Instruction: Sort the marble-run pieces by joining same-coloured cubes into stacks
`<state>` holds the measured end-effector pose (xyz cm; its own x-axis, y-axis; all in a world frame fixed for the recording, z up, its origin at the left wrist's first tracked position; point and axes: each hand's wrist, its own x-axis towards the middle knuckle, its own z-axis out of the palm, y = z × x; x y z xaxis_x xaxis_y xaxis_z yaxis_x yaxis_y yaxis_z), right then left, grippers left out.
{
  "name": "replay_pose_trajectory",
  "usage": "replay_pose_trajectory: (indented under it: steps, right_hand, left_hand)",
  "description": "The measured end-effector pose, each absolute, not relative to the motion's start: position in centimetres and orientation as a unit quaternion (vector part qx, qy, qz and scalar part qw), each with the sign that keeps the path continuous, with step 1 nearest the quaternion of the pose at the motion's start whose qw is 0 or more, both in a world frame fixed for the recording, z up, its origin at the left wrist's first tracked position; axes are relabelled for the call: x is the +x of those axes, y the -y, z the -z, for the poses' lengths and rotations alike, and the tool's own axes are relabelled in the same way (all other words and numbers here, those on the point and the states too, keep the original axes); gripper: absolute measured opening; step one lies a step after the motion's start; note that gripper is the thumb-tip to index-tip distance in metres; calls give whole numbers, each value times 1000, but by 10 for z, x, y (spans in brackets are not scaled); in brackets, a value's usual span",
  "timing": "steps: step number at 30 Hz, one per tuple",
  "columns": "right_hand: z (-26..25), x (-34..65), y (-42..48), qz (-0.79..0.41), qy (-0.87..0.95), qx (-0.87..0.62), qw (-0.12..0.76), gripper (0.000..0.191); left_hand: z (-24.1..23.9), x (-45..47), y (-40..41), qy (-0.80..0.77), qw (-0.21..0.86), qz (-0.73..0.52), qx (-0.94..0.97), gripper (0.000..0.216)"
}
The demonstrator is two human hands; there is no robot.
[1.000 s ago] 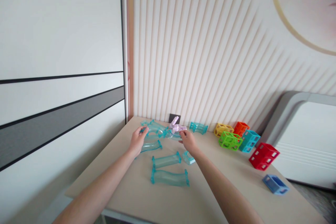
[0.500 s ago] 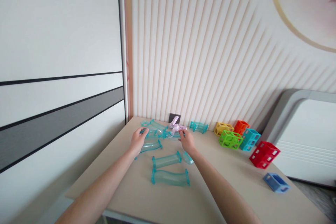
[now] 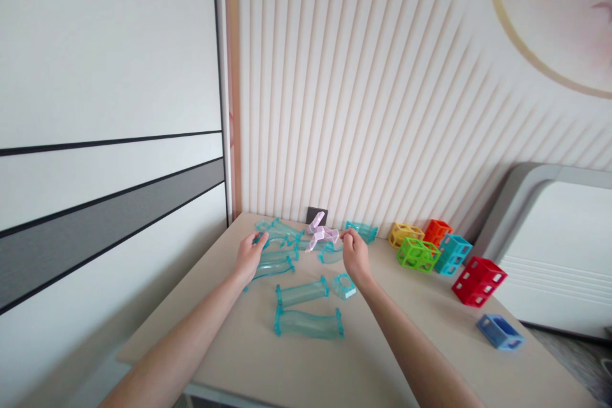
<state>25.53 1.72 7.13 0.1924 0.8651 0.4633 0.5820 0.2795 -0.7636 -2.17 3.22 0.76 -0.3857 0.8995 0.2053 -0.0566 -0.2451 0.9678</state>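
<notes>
My right hand (image 3: 354, 256) is closed in a pinch on a pale purple pinwheel-like piece (image 3: 320, 233), held just above the table near the wall. My left hand (image 3: 248, 257) rests with curled fingers on a cluster of clear teal track pieces (image 3: 276, 243) at the back left of the table. In front of my hands lie a straight teal track piece (image 3: 302, 292), a wavy teal track piece (image 3: 308, 324) and a small curved teal piece (image 3: 343, 285).
A beige table (image 3: 430, 338) stands against a ribbed wall. Along the right lie hollow blocks: yellow (image 3: 405, 234), orange (image 3: 438, 230), green (image 3: 419, 254), cyan (image 3: 453, 254), red (image 3: 479, 280) and blue (image 3: 500, 332). Another teal track piece (image 3: 362, 230) sits by the wall.
My right hand has lifted and shifted right, raising the purple piece off the teal tracks. My left hand has stayed on the tracks.
</notes>
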Motion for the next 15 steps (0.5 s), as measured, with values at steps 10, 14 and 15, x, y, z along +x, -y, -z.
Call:
replay_pose_trajectory:
  steps: [10,14,15]
  right_hand:
    - [-119,228,107,-125,887,-439,65,39]
    - [-107,215,115,-49,902,-428,-37,53]
    - [-104,214,111,-42,901,-428,-52,53]
  left_hand:
    - [-26,-19,-23,-497,313,-678,443,56]
    - [-31,-19,-19,-488,304,-699,425,54]
    - [-31,-19,-19,-480,305,-706,422,53]
